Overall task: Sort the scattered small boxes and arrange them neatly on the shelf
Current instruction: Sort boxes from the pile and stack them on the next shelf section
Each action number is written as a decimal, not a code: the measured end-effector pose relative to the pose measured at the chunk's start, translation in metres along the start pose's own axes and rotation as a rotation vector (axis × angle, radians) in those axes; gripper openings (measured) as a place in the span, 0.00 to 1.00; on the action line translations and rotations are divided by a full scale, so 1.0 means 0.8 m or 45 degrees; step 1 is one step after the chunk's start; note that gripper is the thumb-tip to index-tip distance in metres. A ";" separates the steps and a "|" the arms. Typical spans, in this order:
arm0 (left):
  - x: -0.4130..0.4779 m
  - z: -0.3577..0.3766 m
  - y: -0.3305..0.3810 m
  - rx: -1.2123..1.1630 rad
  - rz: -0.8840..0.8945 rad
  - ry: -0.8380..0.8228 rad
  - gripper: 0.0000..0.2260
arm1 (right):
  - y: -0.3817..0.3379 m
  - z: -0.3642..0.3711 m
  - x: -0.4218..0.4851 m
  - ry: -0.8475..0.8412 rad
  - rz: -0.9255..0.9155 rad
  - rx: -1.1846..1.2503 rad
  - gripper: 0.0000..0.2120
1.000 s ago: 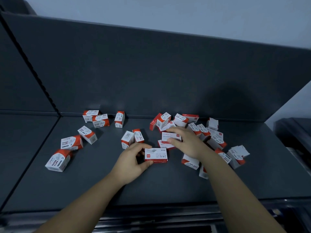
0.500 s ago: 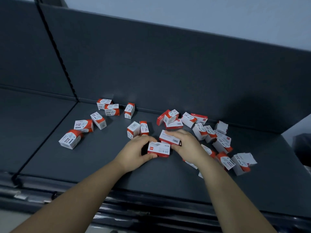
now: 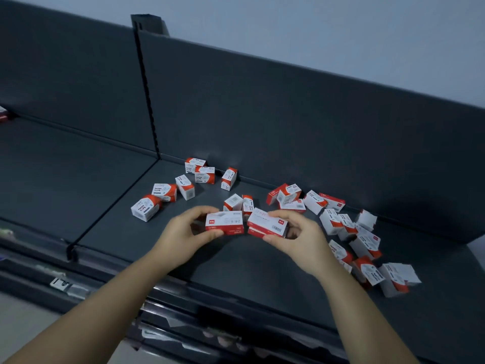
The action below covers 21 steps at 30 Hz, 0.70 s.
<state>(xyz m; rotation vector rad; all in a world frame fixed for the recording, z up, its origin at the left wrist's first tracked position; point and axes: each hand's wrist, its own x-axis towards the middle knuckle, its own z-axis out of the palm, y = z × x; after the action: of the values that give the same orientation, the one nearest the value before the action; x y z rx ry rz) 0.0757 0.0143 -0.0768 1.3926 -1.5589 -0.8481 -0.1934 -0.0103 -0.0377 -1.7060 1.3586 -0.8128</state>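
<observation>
Item: flat box [image 3: 224, 222], pinched in your left hand [image 3: 183, 236], thumb on its near edge, fingers curled over the far edge. Item: second flat box [image 3: 267, 224] (possibly two stacked), gripped likewise by your right hand [image 3: 301, 239]. Both over the shelf [image 3: 236, 274], with loose boxes [image 3: 338, 222] scattered behind.

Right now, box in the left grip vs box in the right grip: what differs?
The left-grip box sits level and shows 24/6 print; the right-grip box tilts down to the right and shows a barcode. The left grip holds its box by the left end, the right grip by the right end. Shared: flat, white with red band, inner ends nearly touching.
</observation>
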 end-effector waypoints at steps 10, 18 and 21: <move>-0.041 -0.148 -0.030 -0.034 -0.062 0.111 0.17 | -0.079 0.127 -0.009 0.042 -0.078 0.086 0.21; -0.096 -0.318 -0.077 0.105 -0.067 0.152 0.17 | -0.169 0.286 -0.004 0.136 -0.181 0.203 0.21; -0.114 -0.376 -0.092 0.163 -0.065 0.186 0.18 | -0.199 0.342 -0.004 0.129 -0.236 0.243 0.20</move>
<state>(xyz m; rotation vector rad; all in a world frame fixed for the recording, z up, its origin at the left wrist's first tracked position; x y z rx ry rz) 0.3814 0.1099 -0.0369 1.5562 -1.4922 -0.6702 0.1144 0.0627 -0.0294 -1.6751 1.1595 -1.1108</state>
